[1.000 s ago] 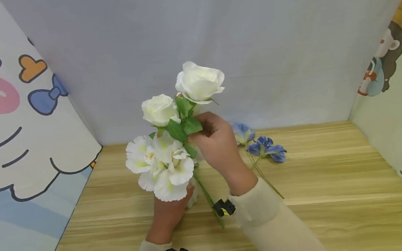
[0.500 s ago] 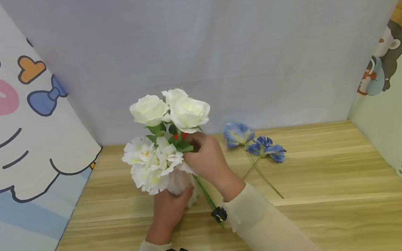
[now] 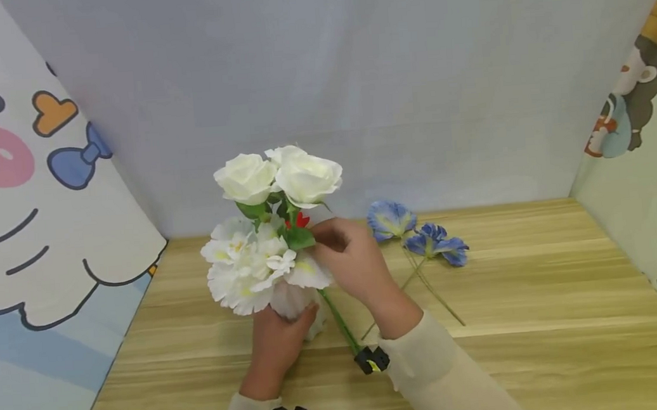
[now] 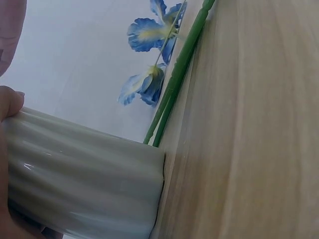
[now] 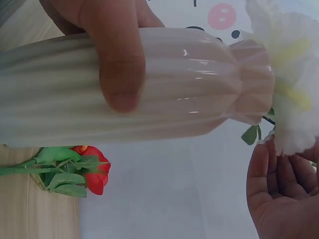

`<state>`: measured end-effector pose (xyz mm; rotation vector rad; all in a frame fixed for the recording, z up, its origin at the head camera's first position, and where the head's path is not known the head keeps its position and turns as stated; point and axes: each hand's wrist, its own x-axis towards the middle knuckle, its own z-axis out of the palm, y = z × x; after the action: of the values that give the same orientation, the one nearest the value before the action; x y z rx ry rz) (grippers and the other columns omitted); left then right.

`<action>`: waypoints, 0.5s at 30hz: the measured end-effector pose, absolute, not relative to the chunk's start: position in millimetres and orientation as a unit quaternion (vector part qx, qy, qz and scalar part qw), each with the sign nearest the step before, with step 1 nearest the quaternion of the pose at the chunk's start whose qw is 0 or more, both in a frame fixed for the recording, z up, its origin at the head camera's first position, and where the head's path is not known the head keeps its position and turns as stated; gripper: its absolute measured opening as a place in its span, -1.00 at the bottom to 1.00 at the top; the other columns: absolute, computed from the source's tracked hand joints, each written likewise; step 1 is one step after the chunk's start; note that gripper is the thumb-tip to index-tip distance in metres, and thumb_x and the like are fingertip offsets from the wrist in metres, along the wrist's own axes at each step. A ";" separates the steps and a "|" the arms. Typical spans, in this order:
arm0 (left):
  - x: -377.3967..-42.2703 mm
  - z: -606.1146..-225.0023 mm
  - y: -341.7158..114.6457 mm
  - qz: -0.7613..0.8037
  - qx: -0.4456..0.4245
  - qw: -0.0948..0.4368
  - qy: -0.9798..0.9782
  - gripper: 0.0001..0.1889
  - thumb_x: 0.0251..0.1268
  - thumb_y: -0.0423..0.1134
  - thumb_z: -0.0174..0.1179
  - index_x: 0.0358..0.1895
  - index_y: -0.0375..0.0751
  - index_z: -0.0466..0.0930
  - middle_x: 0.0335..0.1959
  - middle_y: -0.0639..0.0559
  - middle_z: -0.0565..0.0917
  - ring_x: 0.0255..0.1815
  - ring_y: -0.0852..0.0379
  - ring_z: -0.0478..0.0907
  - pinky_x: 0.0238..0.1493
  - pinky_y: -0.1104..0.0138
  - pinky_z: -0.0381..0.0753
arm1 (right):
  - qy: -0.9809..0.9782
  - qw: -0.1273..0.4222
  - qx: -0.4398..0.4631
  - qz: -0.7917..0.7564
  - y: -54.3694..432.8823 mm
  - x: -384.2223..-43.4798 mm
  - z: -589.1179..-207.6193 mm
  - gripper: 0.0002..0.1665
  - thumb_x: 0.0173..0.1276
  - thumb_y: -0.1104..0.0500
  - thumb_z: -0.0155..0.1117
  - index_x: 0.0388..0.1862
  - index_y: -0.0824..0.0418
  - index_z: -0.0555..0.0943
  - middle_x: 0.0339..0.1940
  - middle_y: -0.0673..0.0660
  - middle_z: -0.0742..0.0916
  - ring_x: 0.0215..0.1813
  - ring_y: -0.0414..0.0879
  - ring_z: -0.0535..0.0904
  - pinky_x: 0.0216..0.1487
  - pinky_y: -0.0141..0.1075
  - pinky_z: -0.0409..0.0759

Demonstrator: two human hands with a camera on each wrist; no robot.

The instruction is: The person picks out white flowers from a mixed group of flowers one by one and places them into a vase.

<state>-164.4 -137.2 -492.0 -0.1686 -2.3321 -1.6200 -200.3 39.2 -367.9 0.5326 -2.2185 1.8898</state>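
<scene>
My left hand (image 3: 278,342) grips a glossy, pale fluted vase (image 5: 174,89) standing on the table, the thumb across its side. White roses (image 3: 309,179) and ruffled white flowers (image 3: 246,261) rise from its narrow mouth. Beside the mouth is my right hand (image 3: 358,269). Its fingers are loosely bent near a green leaf (image 3: 299,237) and a white petal; in the right wrist view (image 5: 279,194) nothing shows clearly pinched between them. The lower rose stems are hidden inside the vase.
Two blue flowers (image 3: 437,245) with thin stems lie at the back, right of the vase. A red flower (image 5: 97,169) with green leaves lies behind the vase, its green stem (image 3: 341,321) reaching toward the front. Cloth walls stand around the wooden table (image 3: 531,318).
The right hand brought a white rose down and left to stand beside the other roses, then shifted slightly right, away from the stems. The left hand stayed on the vase.
</scene>
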 end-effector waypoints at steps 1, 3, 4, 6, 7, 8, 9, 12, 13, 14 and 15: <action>-164.7 -492.5 -137.4 -0.564 -0.059 0.148 -0.811 -0.06 0.13 -0.15 0.54 0.55 -0.02 0.17 0.35 -0.03 0.41 0.27 0.00 0.41 0.25 -0.02 0.41 | -0.742 0.091 0.182 0.638 41.0 -198.4 -368.5 -0.82 0.42 0.25 0.38 -0.07 0.30 0.74 -0.13 0.14 0.79 -0.06 -0.03 0.72 0.03 -0.14 0.66; -163.8 -492.6 -137.7 -0.560 -0.057 0.146 -0.814 -0.07 0.15 -0.14 0.53 0.54 -0.02 0.17 0.35 -0.03 0.41 0.27 -0.01 0.42 0.24 -0.04 0.42 | -0.741 0.093 0.182 0.640 44.5 -194.1 -370.1 -0.83 0.42 0.25 0.38 -0.07 0.30 0.74 -0.13 0.13 0.78 -0.06 -0.03 0.71 0.04 -0.13 0.66; -163.4 -492.5 -137.8 -0.559 -0.057 0.144 -0.814 -0.09 0.16 -0.14 0.53 0.54 -0.02 0.18 0.34 -0.03 0.42 0.26 -0.02 0.43 0.22 -0.04 0.44 | -0.741 0.092 0.179 0.640 46.2 -191.8 -371.0 -0.83 0.43 0.25 0.39 -0.06 0.30 0.74 -0.13 0.13 0.78 -0.06 -0.04 0.71 0.06 -0.13 0.65; -163.0 -492.6 -138.2 -0.559 -0.060 0.142 -0.815 -0.11 0.18 -0.15 0.52 0.53 -0.01 0.20 0.34 -0.02 0.43 0.26 -0.02 0.45 0.20 -0.04 0.45 | -0.745 0.093 0.173 0.638 49.5 -186.8 -373.1 -0.83 0.44 0.25 0.39 -0.05 0.29 0.73 -0.12 0.11 0.77 -0.06 -0.05 0.70 0.08 -0.11 0.63; -162.7 -492.1 -138.3 -0.559 -0.061 0.142 -0.815 -0.12 0.19 -0.14 0.51 0.53 0.00 0.20 0.34 -0.01 0.43 0.25 -0.01 0.45 0.19 -0.04 0.46 | -0.747 0.093 0.170 0.636 51.2 -184.3 -374.2 -0.82 0.43 0.24 0.39 -0.04 0.28 0.73 -0.12 0.11 0.77 -0.06 -0.05 0.69 0.09 -0.11 0.63; -162.4 -491.9 -138.4 -0.559 -0.062 0.141 -0.815 -0.13 0.20 -0.14 0.51 0.53 0.02 0.21 0.34 0.00 0.43 0.26 0.00 0.45 0.19 -0.04 0.46 | -0.751 0.095 0.167 0.632 52.9 -181.9 -375.4 -0.80 0.43 0.23 0.40 -0.03 0.28 0.72 -0.11 0.10 0.77 -0.05 -0.06 0.69 0.10 -0.10 0.62; -162.3 -491.4 -138.6 -0.561 -0.063 0.141 -0.813 -0.13 0.19 -0.15 0.51 0.53 0.03 0.21 0.34 0.01 0.44 0.25 0.00 0.45 0.20 -0.03 0.46 | -0.755 0.097 0.165 0.627 54.7 -179.4 -376.5 -0.80 0.43 0.22 0.41 -0.02 0.26 0.72 -0.11 0.10 0.77 -0.05 -0.07 0.69 0.11 -0.10 0.62; -162.4 -490.0 -138.3 -0.565 -0.067 0.144 -0.810 -0.13 0.18 -0.17 0.51 0.52 0.04 0.22 0.33 0.02 0.45 0.25 0.01 0.45 0.21 -0.03 0.45 | -0.768 0.103 0.165 0.611 60.8 -172.5 -379.6 -0.78 0.44 0.19 0.41 0.00 0.23 0.71 -0.10 0.08 0.77 -0.04 -0.09 0.68 0.13 -0.08 0.60; -162.4 -489.6 -138.1 -0.566 -0.067 0.144 -0.809 -0.13 0.17 -0.17 0.51 0.52 0.03 0.22 0.33 0.02 0.45 0.25 0.02 0.45 0.22 -0.03 0.44 | -0.772 0.106 0.166 0.604 63.2 -170.5 -381.2 -0.77 0.45 0.17 0.41 0.01 0.22 0.71 -0.09 0.07 0.77 -0.02 -0.10 0.68 0.14 -0.08 0.60; -162.4 -489.4 -137.9 -0.568 -0.066 0.144 -0.808 -0.13 0.16 -0.17 0.51 0.52 0.03 0.22 0.32 0.03 0.46 0.25 0.02 0.45 0.22 -0.03 0.44 | -0.776 0.110 0.167 0.598 65.7 -168.6 -382.9 -0.77 0.45 0.16 0.41 0.02 0.20 0.71 -0.07 0.06 0.77 -0.01 -0.10 0.68 0.15 -0.07 0.60; -162.4 -489.3 -137.5 -0.569 -0.065 0.144 -0.807 -0.12 0.16 -0.17 0.52 0.52 0.03 0.22 0.32 0.03 0.45 0.25 0.02 0.45 0.22 -0.02 0.43 | -0.779 0.113 0.170 0.592 68.3 -167.0 -384.8 -0.77 0.46 0.15 0.40 0.03 0.19 0.71 -0.05 0.06 0.77 0.01 -0.10 0.68 0.16 -0.06 0.60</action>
<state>-162.4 -137.5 -489.3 -0.1881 -2.3248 -1.6412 -167.0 68.3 -384.8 0.4997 -2.2867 1.7377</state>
